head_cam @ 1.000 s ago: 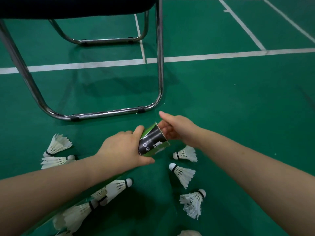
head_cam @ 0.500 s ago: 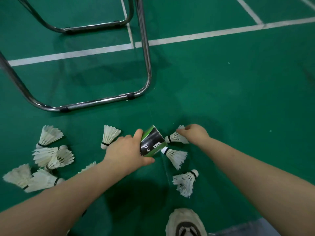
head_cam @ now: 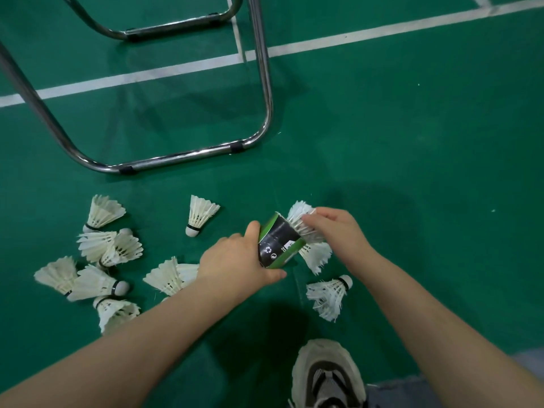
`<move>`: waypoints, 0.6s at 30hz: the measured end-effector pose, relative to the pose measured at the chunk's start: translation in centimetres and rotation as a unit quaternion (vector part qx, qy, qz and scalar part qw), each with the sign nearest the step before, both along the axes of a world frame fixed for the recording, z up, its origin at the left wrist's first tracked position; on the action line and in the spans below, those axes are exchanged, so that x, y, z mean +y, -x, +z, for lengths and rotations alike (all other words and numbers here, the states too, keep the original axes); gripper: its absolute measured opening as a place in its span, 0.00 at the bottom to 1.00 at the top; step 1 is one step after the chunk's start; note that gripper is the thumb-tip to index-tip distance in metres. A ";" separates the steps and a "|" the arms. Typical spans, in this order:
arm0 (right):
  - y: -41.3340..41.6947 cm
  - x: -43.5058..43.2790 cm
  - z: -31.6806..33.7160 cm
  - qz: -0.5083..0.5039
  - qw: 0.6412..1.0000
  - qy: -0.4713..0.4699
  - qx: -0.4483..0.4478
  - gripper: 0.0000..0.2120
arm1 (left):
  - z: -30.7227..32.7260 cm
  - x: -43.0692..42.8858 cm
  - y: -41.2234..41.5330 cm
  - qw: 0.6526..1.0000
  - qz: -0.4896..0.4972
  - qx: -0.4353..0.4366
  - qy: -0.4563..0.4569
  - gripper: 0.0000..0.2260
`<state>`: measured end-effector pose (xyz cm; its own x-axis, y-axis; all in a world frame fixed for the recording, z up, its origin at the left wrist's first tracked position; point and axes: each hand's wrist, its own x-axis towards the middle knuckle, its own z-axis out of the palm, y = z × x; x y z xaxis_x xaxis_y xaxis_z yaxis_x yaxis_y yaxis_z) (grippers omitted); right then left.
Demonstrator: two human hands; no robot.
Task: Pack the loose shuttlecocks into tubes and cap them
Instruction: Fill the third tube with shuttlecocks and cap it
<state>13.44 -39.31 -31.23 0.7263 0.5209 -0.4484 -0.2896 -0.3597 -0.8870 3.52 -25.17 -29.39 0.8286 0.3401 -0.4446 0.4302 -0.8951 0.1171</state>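
My left hand (head_cam: pixel 235 262) grips a black and green shuttlecock tube (head_cam: pixel 278 240), its open mouth pointing up and to the right. My right hand (head_cam: pixel 338 232) pinches a white feather shuttlecock (head_cam: pixel 300 216) right at that mouth; how far it sits inside is hidden. Another shuttlecock (head_cam: pixel 316 256) lies just under the tube's end, and one more (head_cam: pixel 329 295) lies below my right wrist. Several loose shuttlecocks (head_cam: pixel 97 260) are scattered on the green floor to the left, with one (head_cam: pixel 200 214) standing alone above my left hand.
A chrome chair frame (head_cam: pixel 182 156) stands on the floor beyond the shuttlecocks, its leg rising at the upper middle. White court lines (head_cam: pixel 368 33) cross the green floor. My shoe (head_cam: pixel 326 375) is at the bottom edge.
My right hand picked a shuttlecock off the floor beside the tube and brought it up to the tube's mouth. The view tilted downward, showing more loose shuttlecocks and my shoe.
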 end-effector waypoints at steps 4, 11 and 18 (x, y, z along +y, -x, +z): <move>0.6 0.2 1.1 0.112 0.992 0.043 0.036 0.16 | 0.3 -0.6 0.4 1.000 -0.014 -0.007 0.004 0.32; -0.2 0.7 1.8 0.332 0.934 0.057 0.121 0.28 | 0.8 -1.4 0.8 0.996 -0.053 -0.070 -0.013 0.34; 0.2 -0.5 -1.0 -0.089 0.990 0.109 -0.016 0.18 | 0.7 -1.0 1.0 0.997 -0.022 -0.066 -0.018 0.35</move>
